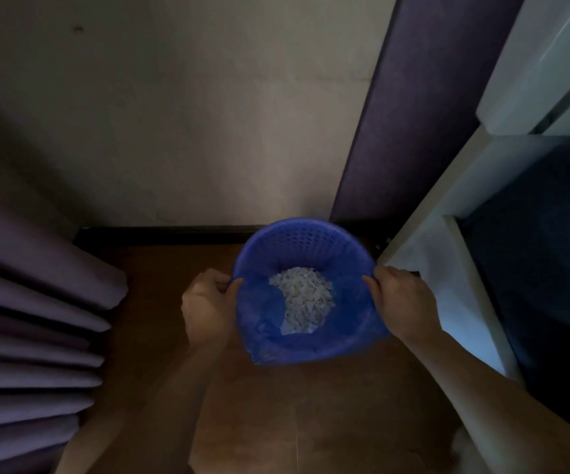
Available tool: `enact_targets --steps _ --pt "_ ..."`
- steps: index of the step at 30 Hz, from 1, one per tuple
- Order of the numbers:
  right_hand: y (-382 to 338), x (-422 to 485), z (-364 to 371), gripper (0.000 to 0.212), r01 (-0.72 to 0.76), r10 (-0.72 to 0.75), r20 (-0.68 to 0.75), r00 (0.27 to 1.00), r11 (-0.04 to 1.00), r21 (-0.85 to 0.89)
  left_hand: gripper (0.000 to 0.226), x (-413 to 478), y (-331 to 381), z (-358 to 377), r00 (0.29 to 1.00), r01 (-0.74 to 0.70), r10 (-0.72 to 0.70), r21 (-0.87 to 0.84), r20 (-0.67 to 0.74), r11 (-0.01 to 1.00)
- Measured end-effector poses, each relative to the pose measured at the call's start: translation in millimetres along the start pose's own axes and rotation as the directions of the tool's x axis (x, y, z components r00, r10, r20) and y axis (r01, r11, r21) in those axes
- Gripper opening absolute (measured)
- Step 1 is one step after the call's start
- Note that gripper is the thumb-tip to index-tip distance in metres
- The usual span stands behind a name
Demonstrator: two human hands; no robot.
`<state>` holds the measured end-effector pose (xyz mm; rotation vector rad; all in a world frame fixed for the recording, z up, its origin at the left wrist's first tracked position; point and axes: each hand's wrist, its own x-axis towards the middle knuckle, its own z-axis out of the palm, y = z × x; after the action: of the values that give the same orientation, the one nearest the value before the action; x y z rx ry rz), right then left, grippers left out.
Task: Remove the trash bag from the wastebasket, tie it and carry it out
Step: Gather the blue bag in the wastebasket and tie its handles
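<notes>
A blue perforated wastebasket [305, 239] stands on the brown floor against the wall. A blue trash bag [311, 347] lines it, its edge loose over the near rim. White shredded scraps [305, 297] lie in the bottom of the bag. My left hand [208, 302] pinches the bag's edge at the left rim. At the right rim my right hand [403, 299] grips the bag's edge in the same way. Both forearms reach in from the bottom of the view.
Folded purple curtains [33, 302] hang at the left. A purple panel [410, 107] stands behind the basket at the right. A white shelf unit [464, 254] with dark compartments sits close on the right. Brown floor [276, 422] lies in front of the basket.
</notes>
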<state>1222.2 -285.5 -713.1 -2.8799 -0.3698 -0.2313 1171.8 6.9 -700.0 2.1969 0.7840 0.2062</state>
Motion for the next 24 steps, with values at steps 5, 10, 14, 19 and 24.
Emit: enact_targets --steps 5,10,14,19,24 --pt "-13.1 10.7 -11.0 0.03 0.071 -0.055 -0.114 0.992 0.988 0.141 0.013 2.5 7.2 2.4 0.992 -0.083 0.088 -0.057 0.086 0.995" --pt "-30.9 12.4 -13.3 0.028 0.132 -0.114 -0.075 0.991 0.938 0.322 0.008 -4.4 10.5 4.8 0.896 -0.399 0.407 -0.08 0.177 0.914" --pt "-13.8 13.1 -20.3 0.016 -0.033 0.067 -0.075 0.995 0.925 0.378 0.016 1.3 -1.7 -1.2 0.972 -0.219 0.229 -0.173 0.043 0.96" --pt "0.2 6.6 -24.4 0.041 -0.249 0.229 0.1 0.968 0.929 0.275 0.068 8.4 -16.5 -4.2 0.944 0.186 -0.151 -0.096 0.294 0.978" --pt "22.6 -2.5 -30.8 0.047 -0.481 0.483 0.048 0.874 0.85 0.212 0.054 -3.6 -12.4 -0.7 0.784 0.556 -0.398 -0.256 0.476 0.791"
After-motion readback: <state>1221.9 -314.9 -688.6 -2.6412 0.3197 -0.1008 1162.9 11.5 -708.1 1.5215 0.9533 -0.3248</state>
